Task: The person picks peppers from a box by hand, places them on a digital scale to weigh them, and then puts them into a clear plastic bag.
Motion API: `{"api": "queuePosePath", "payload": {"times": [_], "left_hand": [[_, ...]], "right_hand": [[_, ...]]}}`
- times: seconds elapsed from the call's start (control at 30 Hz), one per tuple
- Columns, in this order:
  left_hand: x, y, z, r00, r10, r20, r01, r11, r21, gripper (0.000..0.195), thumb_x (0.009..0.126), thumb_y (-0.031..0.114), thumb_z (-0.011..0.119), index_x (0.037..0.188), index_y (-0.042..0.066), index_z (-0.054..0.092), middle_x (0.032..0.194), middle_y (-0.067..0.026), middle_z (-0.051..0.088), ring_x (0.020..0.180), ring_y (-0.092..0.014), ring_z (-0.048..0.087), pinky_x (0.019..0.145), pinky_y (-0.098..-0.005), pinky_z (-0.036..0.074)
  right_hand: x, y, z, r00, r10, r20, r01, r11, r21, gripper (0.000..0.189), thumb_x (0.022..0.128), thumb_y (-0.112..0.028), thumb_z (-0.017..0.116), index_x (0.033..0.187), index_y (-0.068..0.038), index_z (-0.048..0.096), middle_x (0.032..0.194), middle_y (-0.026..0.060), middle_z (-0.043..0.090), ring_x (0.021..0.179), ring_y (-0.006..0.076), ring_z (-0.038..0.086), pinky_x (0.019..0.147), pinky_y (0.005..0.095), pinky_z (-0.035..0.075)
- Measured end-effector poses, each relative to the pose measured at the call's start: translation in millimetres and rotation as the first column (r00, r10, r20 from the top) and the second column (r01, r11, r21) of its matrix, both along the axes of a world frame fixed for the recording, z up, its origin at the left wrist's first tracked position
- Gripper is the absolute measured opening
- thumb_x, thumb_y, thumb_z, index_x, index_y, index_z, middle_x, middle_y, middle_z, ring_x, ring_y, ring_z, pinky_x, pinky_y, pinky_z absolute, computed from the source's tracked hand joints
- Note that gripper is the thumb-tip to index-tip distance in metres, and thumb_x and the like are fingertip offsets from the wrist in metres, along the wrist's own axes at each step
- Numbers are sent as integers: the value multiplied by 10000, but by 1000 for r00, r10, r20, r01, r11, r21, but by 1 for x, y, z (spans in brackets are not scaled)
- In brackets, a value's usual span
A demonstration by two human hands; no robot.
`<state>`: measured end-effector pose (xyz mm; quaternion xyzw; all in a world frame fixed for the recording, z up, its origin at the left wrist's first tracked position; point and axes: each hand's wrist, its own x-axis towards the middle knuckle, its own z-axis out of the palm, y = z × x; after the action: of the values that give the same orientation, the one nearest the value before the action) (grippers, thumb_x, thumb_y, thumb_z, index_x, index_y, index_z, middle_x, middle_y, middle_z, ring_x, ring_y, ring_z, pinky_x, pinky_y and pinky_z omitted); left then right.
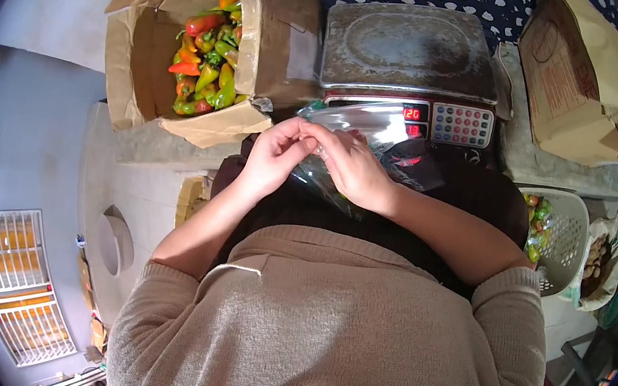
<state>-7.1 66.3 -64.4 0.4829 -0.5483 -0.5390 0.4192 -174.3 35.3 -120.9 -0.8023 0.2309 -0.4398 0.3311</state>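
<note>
A clear plastic bag (363, 116) lies between my hands, in front of the digital weighing scale (414, 50). My left hand (276, 158) pinches its near edge with thumb and forefinger. My right hand (354, 169) meets the left at the fingertips and also grips the plastic. The bag's film overlaps part of the scale's lit red display (416, 115). What the bag holds, if anything, is hard to make out through the glare. Beyond it, the scale's worn metal platform carries nothing. A cardboard box (281, 35) of red, orange and green peppers (208, 73) stands to the left.
Another cardboard box (570, 85) stands at the right on the concrete ledge (552, 169). Below it are a perforated plastic basket (566, 239) with peppers and a sack (601, 266) of brown lumpy produce. A grey plastic bin (114, 242) is on the left, near a barred window (18, 285).
</note>
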Motion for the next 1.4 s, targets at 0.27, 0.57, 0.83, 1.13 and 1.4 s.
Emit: {"api": "queuePosePath", "payload": {"times": [0.27,0.57,0.83,1.13,1.4], "left_hand": [[29,-6,-29,967,-170,191,106,946,306,248,923,184,495,1056,12,616,970,-34,651,881,-100,610,759,-236,484],[44,-14,-33,978,-204,51,151,850,504,324,886,271,583,1085,17,617,1009,-48,650,877,-115,618,726,-232,504],[44,-33,-42,899,-426,103,326,807,493,291,853,269,628,1023,32,614,950,-27,627,829,-104,599,683,-237,513],[35,-17,-55,943,-74,-324,252,797,549,360,964,357,496,1142,49,547,992,-73,648,896,-162,643,685,-298,551],[44,-23,-47,986,-137,-90,164,770,617,463,938,383,545,1253,46,523,1126,-59,626,960,-133,626,711,-288,556]], "right_hand": [[-1,-1,-8,974,10,-225,-54,980,-189,499,863,-85,549,1340,-139,415,964,65,646,907,223,613,934,420,289],[2,2,-9,950,87,-300,-163,958,-238,519,934,-129,436,1441,-168,331,1120,77,638,1057,194,600,1058,476,201],[-1,4,-9,944,101,-315,-166,968,-187,520,927,-139,447,1436,-189,355,1163,53,623,1069,178,596,1095,506,149],[-11,-14,7,942,-56,-331,-57,945,-322,603,831,-181,591,1409,-156,422,855,-32,613,833,153,520,792,369,310],[-4,-9,-5,898,-62,-435,-107,930,-353,572,882,-142,475,1441,-151,353,898,37,642,887,178,540,825,336,339]]}}
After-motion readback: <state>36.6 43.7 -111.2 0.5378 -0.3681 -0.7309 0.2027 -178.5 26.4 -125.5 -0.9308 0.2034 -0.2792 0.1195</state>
